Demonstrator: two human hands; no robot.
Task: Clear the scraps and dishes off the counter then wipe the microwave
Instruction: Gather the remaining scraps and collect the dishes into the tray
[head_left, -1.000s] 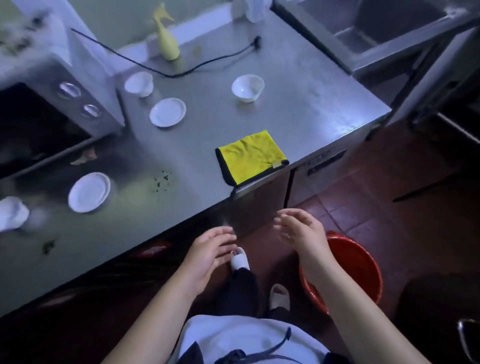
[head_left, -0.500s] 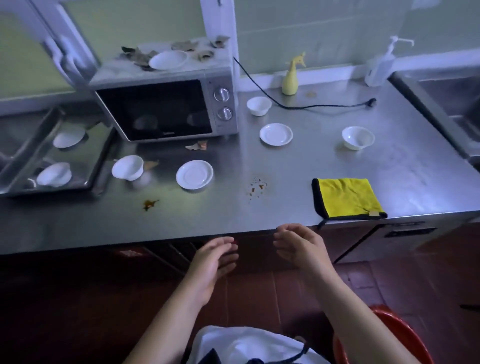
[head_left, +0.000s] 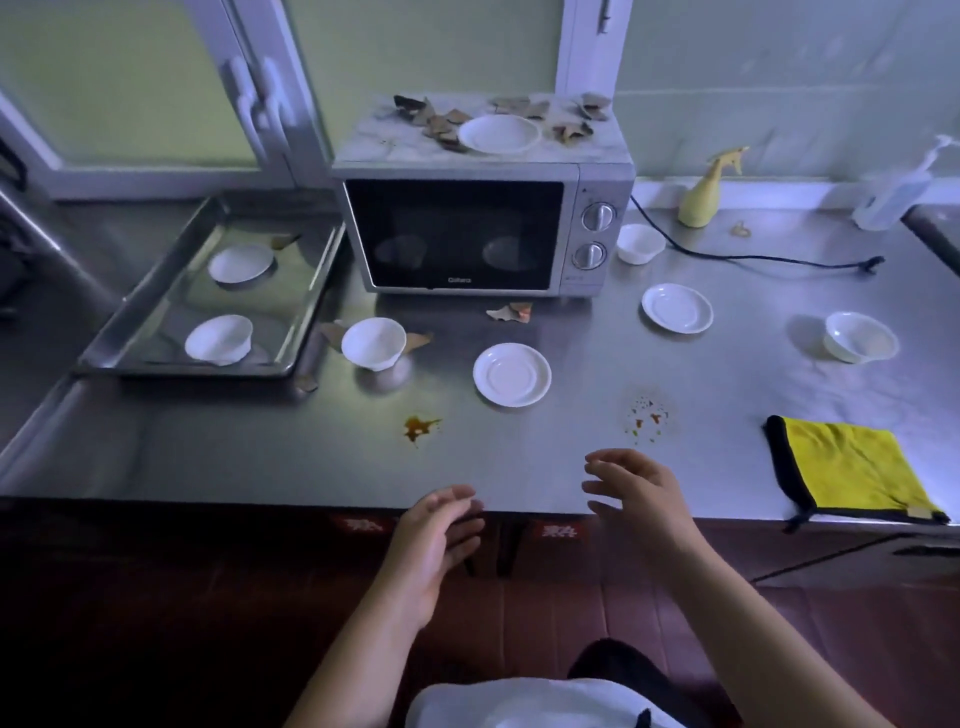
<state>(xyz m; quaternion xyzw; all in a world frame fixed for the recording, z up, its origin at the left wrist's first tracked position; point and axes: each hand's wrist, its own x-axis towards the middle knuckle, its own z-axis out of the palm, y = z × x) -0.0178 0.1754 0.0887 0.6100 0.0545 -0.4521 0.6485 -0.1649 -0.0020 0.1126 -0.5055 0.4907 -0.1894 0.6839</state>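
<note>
From the head view, you face a steel counter (head_left: 311, 467) that runs across the middle of the frame, with a pale wall and white window frames behind it and dark red floor tiles below. The microwave (head_left: 483, 231) stands at upper centre, door shut, with a white plate (head_left: 500, 133) and brown scraps (head_left: 439, 122) on its top. At the left a metal tray (head_left: 306, 291) holds two white bowls (head_left: 221, 339). In front of the microwave sit a bowl (head_left: 373, 343) with scraps beside it and a saucer (head_left: 511, 374); more scraps (head_left: 511, 313) lie just below the door. To the right are a small bowl (head_left: 640, 243), a second saucer (head_left: 676, 307) and another bowl (head_left: 860, 336). A brown spill (head_left: 418, 427) and a patch of crumbs (head_left: 647, 415) mark the near counter. A yellow cloth (head_left: 852, 470) lies at the right front edge, a yellow spray bottle (head_left: 706, 189) stands by the wall, and a black cord (head_left: 753, 255) trails across.

Your left hand (head_left: 434, 540) and right hand (head_left: 641, 496) hover at the counter's front edge, both empty with fingers loosely spread.

The dispenser at the far right is blurred and cut off, and the microwave's inside is too dark to read.
</note>
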